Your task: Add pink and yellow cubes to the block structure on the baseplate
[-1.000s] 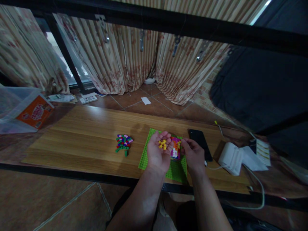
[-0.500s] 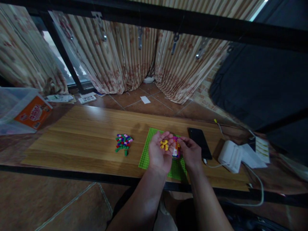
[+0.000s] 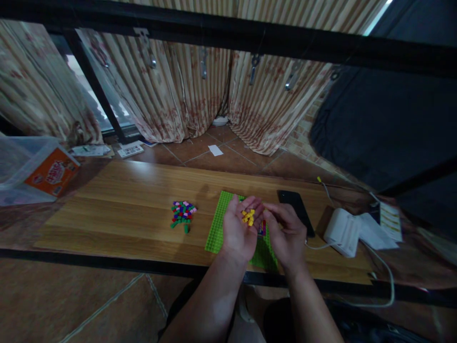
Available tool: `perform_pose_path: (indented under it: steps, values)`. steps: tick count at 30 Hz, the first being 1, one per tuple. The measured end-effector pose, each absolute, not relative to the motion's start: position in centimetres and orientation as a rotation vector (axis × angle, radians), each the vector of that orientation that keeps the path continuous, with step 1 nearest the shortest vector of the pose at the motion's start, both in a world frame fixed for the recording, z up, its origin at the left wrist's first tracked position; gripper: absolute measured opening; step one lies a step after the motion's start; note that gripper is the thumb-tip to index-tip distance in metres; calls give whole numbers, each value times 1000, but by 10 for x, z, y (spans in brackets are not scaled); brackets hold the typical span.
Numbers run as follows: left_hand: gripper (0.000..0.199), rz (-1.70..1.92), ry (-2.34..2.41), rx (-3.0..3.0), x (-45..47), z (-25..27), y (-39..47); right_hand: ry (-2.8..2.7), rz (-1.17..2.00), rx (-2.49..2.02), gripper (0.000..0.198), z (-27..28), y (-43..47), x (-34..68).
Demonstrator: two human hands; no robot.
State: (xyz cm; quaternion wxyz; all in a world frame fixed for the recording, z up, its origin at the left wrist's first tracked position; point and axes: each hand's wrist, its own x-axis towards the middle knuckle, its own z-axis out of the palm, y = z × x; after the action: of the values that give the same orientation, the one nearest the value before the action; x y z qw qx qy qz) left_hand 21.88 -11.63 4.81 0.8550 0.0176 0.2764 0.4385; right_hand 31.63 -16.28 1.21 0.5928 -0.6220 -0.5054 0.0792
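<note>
Cupped palm-up above the green baseplate point(image 3: 215, 228), my left hand point(image 3: 238, 233) holds several small yellow building bricks point(image 3: 248, 217). Close beside its fingertips, my right hand point(image 3: 288, 232) is closed in a pinch over the right part of the baseplate. What lies between its thumb and finger is too small to make out. Partly hidden between the two hands, a multicoloured group of bricks point(image 3: 263, 227) shows on the baseplate. To the left, a loose pile of small bricks point(image 3: 183, 212) in green, red, purple and pink lies on the wooden table point(image 3: 117, 209).
A black phone point(image 3: 300, 209) with a white cable lies right of the baseplate. Further right is a white boxy item point(image 3: 341, 232) with papers beside it. A clear plastic bin point(image 3: 32, 169) with an orange label stands left of the table. A dark bar point(image 3: 228, 26) crosses overhead.
My right hand has shifted slightly right and nearer to me. My left hand has moved a little to the right, covering more of the bricks on the baseplate. The view has tilted slightly.
</note>
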Motion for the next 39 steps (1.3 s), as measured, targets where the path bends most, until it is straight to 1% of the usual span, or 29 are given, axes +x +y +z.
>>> perform_pose_path:
  steps: [5,15,19,22,24,29,39]
  values:
    - [39,891,570,55,219,52,-118,-1412,234,-1475,20,17,-168,313]
    - [42,851,554,54,218,47,-118,-1416,214,-1560,19,12,-165,319]
    - [42,828,541,8,220,46,-118,-1326,211,-1553,19,13,-163,318]
    - [38,873,596,-22,218,48,-117,-1114,218,-1546,19,11,-161,324]
    - [33,936,640,-29,215,50,-115,-940,279,-1570,21,8,-161,330]
    - [25,1040,691,-27,206,51,-110,-676,590,-1615,29,-4,-159,338]
    - [22,1019,695,-5,209,51,-110,-540,754,-1506,31,-8,-153,335]
